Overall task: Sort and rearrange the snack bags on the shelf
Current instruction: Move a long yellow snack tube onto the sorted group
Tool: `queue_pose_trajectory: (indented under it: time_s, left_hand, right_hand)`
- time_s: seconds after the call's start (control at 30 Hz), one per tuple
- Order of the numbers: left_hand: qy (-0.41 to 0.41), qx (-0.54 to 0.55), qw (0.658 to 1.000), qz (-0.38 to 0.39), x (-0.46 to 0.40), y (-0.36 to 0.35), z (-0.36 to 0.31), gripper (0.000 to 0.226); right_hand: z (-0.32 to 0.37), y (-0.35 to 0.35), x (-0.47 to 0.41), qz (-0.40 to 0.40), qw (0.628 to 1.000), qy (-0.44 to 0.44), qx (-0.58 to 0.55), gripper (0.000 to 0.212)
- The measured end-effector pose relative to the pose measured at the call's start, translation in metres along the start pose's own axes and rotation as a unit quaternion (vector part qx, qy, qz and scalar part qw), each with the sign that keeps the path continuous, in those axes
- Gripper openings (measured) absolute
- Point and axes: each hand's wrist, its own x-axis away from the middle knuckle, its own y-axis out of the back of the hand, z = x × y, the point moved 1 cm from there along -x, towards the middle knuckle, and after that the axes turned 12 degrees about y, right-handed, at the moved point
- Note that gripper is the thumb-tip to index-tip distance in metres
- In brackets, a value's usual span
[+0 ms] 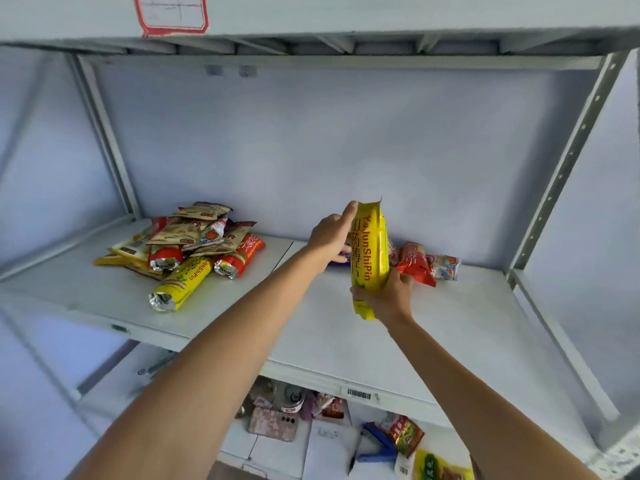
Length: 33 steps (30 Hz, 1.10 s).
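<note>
A long yellow snack bag [370,251] stands upright above the white shelf [346,327], right of centre. My right hand [388,296] grips its lower end. My left hand [330,237] rests against the bag's upper left side, its forefinger stretched up to the top edge. A pile of snack bags [187,244] lies at the back left, with another yellow tube bag [181,284] in front of it and red tube bags [239,258] beside it. Behind the held bag lie a red bag [417,263] and a small pale bag [446,267].
The shelf's metal uprights [568,168] stand at the right and back left, with another shelf board [311,15] close overhead. Below, a lower level holds a phone [273,426], a blue item [379,445] and more snack packs [405,434].
</note>
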Motion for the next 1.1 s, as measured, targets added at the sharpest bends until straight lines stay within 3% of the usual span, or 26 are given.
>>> queue_pose_trajectory:
  time_s: [0.07,0.17,0.27,0.4,0.57,0.7,0.9,1.03,1.1]
  left_hand:
    - [-0.019,-0.024,0.999,-0.041,0.000,0.017,0.007,0.055]
    - [-0.049,-0.060,0.992,-0.096,-0.004,0.047,0.023,0.052]
    - [-0.018,-0.037,0.996,-0.082,-0.013,0.075,0.044,0.062]
    - [-0.008,0.037,0.999,-0.025,-0.033,0.118,0.070,0.049]
    - [-0.014,0.053,0.998,-0.014,-0.069,0.179,0.103,0.026]
    - [-0.010,0.017,1.000,-0.024,-0.114,0.229,0.132,0.038]
    - [0.033,-0.101,0.994,0.007,-0.173,0.255,0.168,0.040]
    - [0.081,-0.190,0.978,0.013,-0.197,0.254,0.189,0.056]
    - [0.057,-0.250,0.967,0.000,-0.202,0.250,0.191,0.052]
  right_hand:
    - [0.000,-0.004,-0.001,0.039,0.995,-0.009,-0.088,0.065]
    - [0.008,-0.018,0.005,0.122,0.960,-0.031,-0.249,0.059]
    - [0.021,-0.041,0.011,0.168,0.934,-0.040,-0.311,0.074]
    - [0.043,-0.082,0.012,0.224,0.899,-0.055,-0.372,0.063]
    - [0.071,-0.156,0.009,0.258,0.887,-0.068,-0.378,0.059]
    - [0.082,-0.225,0.006,0.252,0.889,-0.107,-0.366,0.046]
    - [0.089,-0.291,0.009,0.159,0.893,-0.213,-0.364,0.055]
    - [0.083,-0.321,0.007,0.122,0.915,-0.259,-0.285,0.055]
    - [0.084,-0.328,0.004,0.111,0.937,-0.265,-0.198,0.050]
